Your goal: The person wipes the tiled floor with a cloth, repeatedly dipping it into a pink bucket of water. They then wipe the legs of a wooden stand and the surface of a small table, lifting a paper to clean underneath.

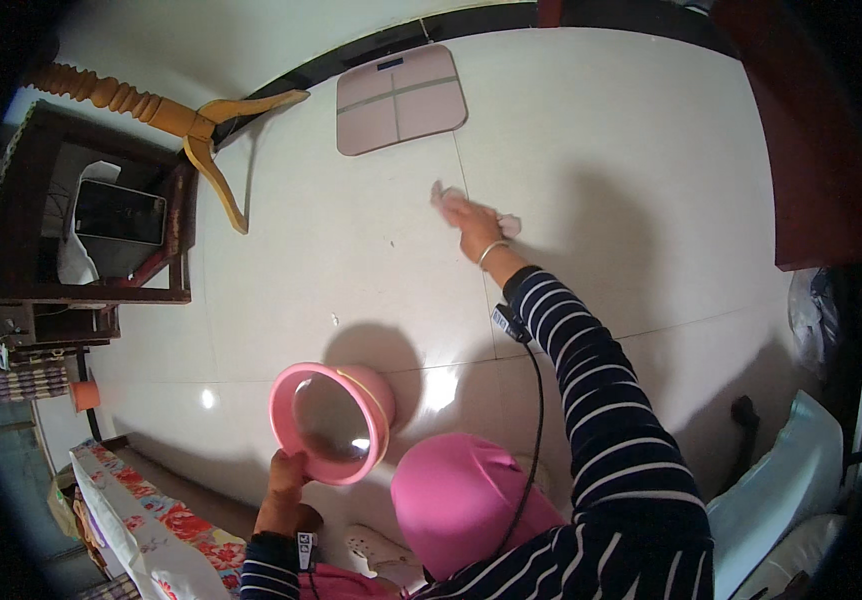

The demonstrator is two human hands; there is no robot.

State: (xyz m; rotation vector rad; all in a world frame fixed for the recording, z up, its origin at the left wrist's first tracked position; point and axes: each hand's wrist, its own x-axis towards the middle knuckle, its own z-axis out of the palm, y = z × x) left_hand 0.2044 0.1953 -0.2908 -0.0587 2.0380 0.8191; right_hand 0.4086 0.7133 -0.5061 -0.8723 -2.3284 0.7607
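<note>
My left hand (285, 481) grips the near rim of a pink plastic bucket (279, 420). Dark, cloudy-looking water (326, 420) fills part of it, and a thin yellow handle lies along its right side. Farther out and to the right, my right hand (476, 225) is closed around a pale pink cloth (510, 225). Hand and cloth are blurred, low over the light tiled floor (311, 247); whether the cloth touches the tiles I cannot tell. Small specks of dirt (335, 319) lie on the floor between cloth and bucket.
A pink bathroom scale (401, 105) lies by the far wall. Left stand a wooden tripod-legged stand (198, 124) and a dark wooden frame (101, 294) with a tablet-like device (120, 212). Reddish-brown furniture (813, 150) edges the right. A black cable (538, 420) hangs from my right sleeve.
</note>
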